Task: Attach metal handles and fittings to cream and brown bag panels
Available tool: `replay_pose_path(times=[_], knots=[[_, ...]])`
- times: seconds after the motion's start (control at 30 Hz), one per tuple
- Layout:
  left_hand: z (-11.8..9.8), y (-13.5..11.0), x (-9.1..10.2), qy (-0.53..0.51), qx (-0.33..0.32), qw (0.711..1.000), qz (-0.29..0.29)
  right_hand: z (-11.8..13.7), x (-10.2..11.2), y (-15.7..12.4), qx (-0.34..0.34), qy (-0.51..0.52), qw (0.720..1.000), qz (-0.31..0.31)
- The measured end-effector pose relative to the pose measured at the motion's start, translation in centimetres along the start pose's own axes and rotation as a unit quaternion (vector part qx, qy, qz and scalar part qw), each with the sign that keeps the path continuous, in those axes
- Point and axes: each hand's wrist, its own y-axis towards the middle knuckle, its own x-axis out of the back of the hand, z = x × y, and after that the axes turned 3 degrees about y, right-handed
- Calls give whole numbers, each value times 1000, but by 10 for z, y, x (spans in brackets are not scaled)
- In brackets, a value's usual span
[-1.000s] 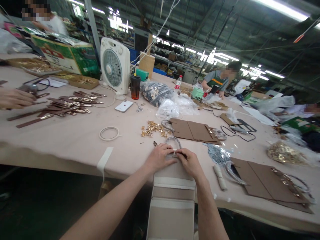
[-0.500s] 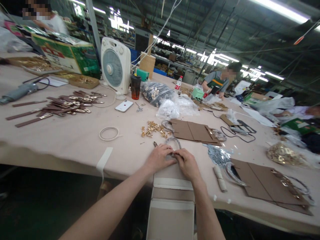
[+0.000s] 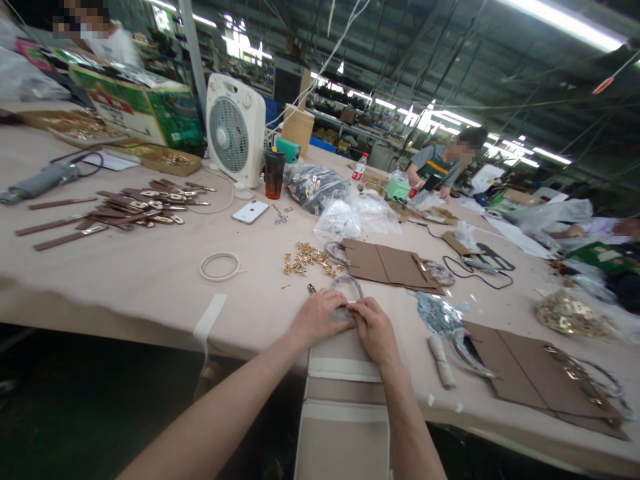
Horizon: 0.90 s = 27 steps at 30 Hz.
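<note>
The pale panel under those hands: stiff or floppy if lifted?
The pale panel would probably fold at the light bands crossing it, though its flat, straight-edged sections look fairly stiff. Its near end overhangs the table, so may droop.

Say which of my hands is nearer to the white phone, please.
Left. Your left hand is below and right of the white phone in the picture; your right hand is below it, but farther right.

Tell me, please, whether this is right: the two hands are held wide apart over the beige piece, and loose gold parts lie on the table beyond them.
Not wide apart: in the head view, the left hand and the right hand are close together over the beige piece. Loose gold parts do lie on the table beyond them.
</note>
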Motion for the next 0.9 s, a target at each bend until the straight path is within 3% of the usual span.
replay_pose_path(times=[0.5,0.9], knots=[[5,-2,-4,10,-6,1000,0,-8,0,-3,-16,66,998,-6],[-5,1,2,3,-18,1000,-2,-4,-11,-18,-18,75,991,-105]])
